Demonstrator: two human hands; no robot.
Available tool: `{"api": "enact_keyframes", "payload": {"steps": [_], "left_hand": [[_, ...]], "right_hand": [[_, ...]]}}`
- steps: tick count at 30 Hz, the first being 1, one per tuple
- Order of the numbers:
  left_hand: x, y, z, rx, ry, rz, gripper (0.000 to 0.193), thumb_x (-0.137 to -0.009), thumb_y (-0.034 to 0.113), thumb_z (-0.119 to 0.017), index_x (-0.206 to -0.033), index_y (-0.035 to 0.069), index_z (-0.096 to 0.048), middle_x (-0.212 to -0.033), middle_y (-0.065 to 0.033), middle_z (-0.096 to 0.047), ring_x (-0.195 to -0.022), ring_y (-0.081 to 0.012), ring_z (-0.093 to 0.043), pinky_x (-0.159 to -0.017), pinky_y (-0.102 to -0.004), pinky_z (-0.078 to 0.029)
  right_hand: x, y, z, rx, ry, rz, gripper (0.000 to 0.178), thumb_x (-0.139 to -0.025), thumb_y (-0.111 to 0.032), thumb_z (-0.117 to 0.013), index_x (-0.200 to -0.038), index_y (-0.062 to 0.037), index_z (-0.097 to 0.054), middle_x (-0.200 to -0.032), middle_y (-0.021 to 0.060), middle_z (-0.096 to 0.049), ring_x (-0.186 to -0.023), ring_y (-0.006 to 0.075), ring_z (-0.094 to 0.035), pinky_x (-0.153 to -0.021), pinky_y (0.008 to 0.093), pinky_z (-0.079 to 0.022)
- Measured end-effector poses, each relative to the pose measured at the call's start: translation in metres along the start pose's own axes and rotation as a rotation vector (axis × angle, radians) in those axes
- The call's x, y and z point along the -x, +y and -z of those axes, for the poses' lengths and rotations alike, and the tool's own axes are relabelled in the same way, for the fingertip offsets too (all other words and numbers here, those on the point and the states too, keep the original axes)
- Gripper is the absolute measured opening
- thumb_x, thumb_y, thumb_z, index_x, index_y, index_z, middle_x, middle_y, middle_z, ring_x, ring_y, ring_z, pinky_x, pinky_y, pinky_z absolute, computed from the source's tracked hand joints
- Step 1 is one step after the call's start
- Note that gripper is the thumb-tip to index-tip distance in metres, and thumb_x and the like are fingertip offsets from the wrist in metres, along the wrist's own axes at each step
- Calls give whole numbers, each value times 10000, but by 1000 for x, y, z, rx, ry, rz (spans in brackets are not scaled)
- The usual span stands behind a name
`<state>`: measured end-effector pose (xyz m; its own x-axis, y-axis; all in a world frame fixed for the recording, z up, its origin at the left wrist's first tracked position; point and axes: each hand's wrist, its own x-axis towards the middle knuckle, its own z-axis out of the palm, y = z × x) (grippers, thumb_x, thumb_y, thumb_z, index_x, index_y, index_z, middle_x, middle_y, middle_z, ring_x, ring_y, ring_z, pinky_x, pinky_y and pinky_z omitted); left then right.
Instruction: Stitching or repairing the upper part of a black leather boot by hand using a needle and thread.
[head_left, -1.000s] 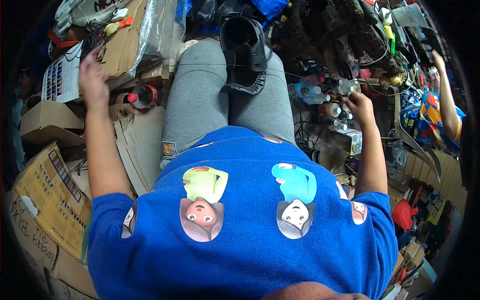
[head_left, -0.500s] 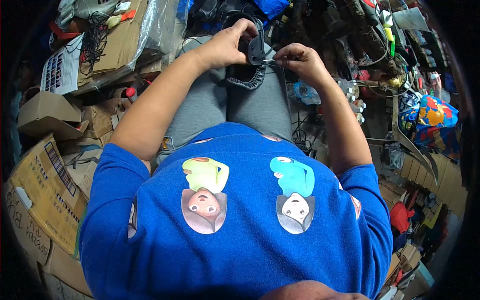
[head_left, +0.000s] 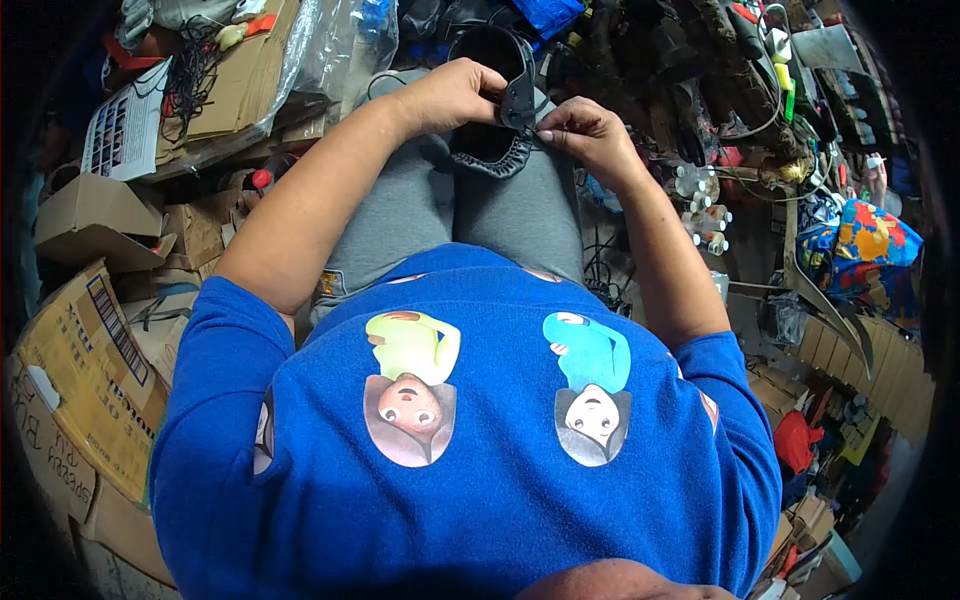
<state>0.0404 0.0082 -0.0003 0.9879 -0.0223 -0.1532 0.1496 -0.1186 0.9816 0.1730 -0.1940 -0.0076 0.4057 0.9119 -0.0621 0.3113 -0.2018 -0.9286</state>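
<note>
Above my knees is a black shoe-like piece [head_left: 518, 98], with a smooth flap or strap across it and a gathered, ruffled rim at its near end. My left hand [head_left: 452, 94] grips the flap's left edge between thumb and fingers. At the flap's right edge, my right hand [head_left: 592, 138] is pinched close against it. Whatever lies between those right fingertips is too small to make out. The inside of the black piece is dark. Beneath it are my grey trousers [head_left: 400, 205].
Cardboard [head_left: 235, 95] with clear plastic and a tangle of black cord [head_left: 188, 85] lies at left. An open carton [head_left: 98, 222] stands nearer. On the right are several small bottles [head_left: 710, 218], a curved metal blade [head_left: 830, 310] and a colourful bag [head_left: 875, 240].
My right hand has moved slightly left and down, its fingertips now against the flap. The thin pale thing seen between fingers and flap no longer shows. My left hand keeps its hold, shifted slightly downward.
</note>
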Motion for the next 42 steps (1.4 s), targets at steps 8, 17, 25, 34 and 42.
{"api": "enact_keyframes", "payload": {"steps": [8,17,25,34,42], "left_hand": [[3,2,7,-152,-157,-33,241,-802,90,-608,-1025,25,-672,-885,-20,-554,-932,-130,-518,-872,-264,-383],[-4,16,11,-409,-302,44,208,-750,42,-562,-936,5,-647,-908,-76,-540,-942,-212,-535,-876,-297,-395],[-20,12,7,-685,29,-111,291,-673,18,-639,-964,24,-631,-944,-134,-599,-937,-266,-591,-818,-334,-474],[110,24,10,-381,134,29,349,-809,156,-665,-1116,21,-568,-962,-124,-657,-880,-213,-636,-784,-320,-489],[99,25,63,251,473,-2,349,-951,356,-504,-750,73,-537,-767,-15,-563,-681,-104,-513,-683,-268,-431]], "right_hand": [[25,-31,-18,359,149,137,201,-708,-11,-705,-888,-100,-706,-759,48,-574,-747,183,-591,-670,281,-470],[16,-92,-27,1184,-122,351,122,-778,-116,-545,-817,-101,-659,-826,88,-570,-802,249,-595,-727,370,-426],[-10,-61,-12,793,-48,221,87,-776,-103,-656,-852,-62,-657,-813,86,-580,-784,265,-609,-695,350,-492],[54,-15,46,-1169,-54,-126,267,-933,-324,-550,-969,-75,-638,-763,7,-581,-704,92,-536,-871,389,-458],[58,12,30,187,110,-286,356,-915,-332,-579,-1050,-19,-680,-914,78,-699,-817,141,-618,-754,288,-469]]}}
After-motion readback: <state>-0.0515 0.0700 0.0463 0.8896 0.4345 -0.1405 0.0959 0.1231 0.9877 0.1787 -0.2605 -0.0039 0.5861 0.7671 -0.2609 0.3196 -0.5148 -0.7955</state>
